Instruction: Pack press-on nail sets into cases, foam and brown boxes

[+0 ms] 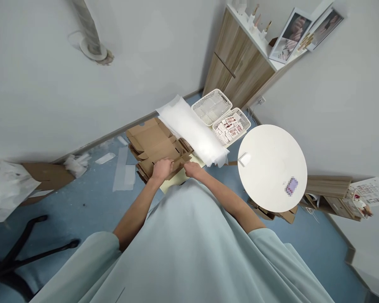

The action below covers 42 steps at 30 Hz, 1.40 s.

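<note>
lying near the wall (164, 46), left of the white sheets (192, 128), the cardboard (154, 141) shows loose flaps (135, 141) along its left side; these are probably best kept from catching under anything. the left hand (162, 169) is curled down on the near edge, closed on the cardboard with its fingertips hidden; firm, even pressure there should keep the piece from skewing. just to its right, the right hand (193, 169) is closed in a narrow grip at the cardboard's right end; working both hands level would likely spare the corner a tear. the sheets and, beyond them, the baskets (205, 101) sit close, so small movements seem wise.
</note>
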Tool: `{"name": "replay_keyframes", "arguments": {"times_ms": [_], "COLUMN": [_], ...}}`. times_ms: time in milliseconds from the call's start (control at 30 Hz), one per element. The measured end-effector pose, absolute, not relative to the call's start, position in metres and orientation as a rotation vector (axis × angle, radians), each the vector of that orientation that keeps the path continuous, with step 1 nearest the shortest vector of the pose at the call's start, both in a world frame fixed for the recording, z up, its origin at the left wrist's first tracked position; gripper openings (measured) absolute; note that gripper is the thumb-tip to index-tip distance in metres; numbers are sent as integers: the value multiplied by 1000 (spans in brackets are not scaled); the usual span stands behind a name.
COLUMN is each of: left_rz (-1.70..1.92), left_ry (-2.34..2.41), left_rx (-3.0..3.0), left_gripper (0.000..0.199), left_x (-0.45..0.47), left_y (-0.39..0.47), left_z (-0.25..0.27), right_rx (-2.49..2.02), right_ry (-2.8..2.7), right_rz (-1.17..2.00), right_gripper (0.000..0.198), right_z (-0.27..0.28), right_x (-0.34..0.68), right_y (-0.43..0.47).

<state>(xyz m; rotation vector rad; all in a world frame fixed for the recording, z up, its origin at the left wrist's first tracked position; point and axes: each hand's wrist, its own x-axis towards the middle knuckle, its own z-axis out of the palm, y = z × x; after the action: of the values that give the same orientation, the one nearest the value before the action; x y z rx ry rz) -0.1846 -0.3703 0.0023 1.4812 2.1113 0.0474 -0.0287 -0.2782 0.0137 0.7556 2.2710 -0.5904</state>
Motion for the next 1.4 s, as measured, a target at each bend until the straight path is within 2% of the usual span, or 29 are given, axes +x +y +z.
{"name": "replay_keyframes", "arguments": {"times_ms": [267,433,467,500,567,633,733,833,1000,1200,1400], "left_rz": [531,930,986,1043,1148,1216,1211,1161,1017,600,85], "left_ry": [2358,2423,2404,2370,2243,2048,1733,1500,1215,928,783], "left_rx": [1575,1825,1880,1939,2072,2210,2387,2513,2623,2649,2577], "left_gripper": [40,38,37,37,39,44,53,58,53,50,52], "left_x": [-208,-211,-206,-200,-182,-159,-117,-66,41,186,294], "left_y": [-395,-402,-400,-396,-385,-368,-336,-298,-231,-173,-149], "left_z": [73,132,141,150,161,166,165,156,128,59,-21], "right_rx": [800,879,932,1033,1335,1672,2051,2338,2682,2950,3050], "right_ry": [2269,2407,2517,2622,2721,2769,2796,2713,2445,1964,1588], "right_rz": [-647,-779,-929,-1097,-1402,-1553,-1452,-1275,-1066,-1256,-1421], "right_gripper": [58,32,29,32,55,69,69,60,46,38,39], "right_z": [26,65,78,94,129,165,206,222,197,121,27], "right_x": [-39,-23,-13,1,35,77,146,215,336,470,551], "right_y": [-280,-263,-256,-249,-235,-223,-213,-211,-210,-209,-224]}}
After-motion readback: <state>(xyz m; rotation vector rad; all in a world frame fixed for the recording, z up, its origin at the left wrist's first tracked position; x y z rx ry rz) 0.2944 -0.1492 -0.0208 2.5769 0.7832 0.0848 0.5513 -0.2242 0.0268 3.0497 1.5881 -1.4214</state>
